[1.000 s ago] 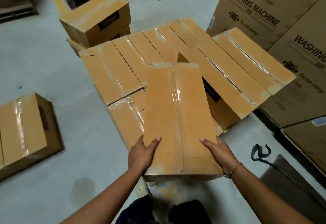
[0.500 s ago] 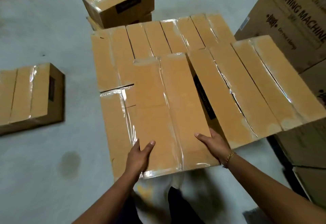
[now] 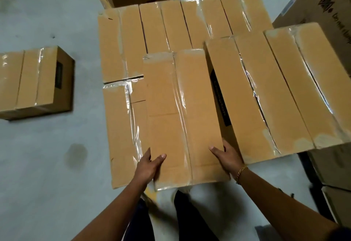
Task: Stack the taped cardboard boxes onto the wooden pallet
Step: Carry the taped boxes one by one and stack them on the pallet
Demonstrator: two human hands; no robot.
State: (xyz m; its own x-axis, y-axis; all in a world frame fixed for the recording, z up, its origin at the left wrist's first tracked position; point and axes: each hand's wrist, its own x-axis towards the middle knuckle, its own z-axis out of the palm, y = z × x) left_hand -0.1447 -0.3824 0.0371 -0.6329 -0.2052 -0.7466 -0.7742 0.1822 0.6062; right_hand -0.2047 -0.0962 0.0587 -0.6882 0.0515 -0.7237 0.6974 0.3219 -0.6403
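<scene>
Low in the centre of the head view, I see the left hand (image 3: 150, 166) and right hand (image 3: 227, 158) gripping the near corners of a taped cardboard box (image 3: 182, 117), thumbs on its top face. The box stretches away from the hands over the lower layer of boxes (image 3: 121, 126), just left of a taller row (image 3: 284, 88). I cannot tell whether it rests on them. At the left edge, a loose box (image 3: 34, 81) sits on the floor (image 3: 57, 183).

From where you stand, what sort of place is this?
Probably a warehouse: taped boxes packed in low rows, big printed cartons on the right, and a bare concrete floor.
</scene>
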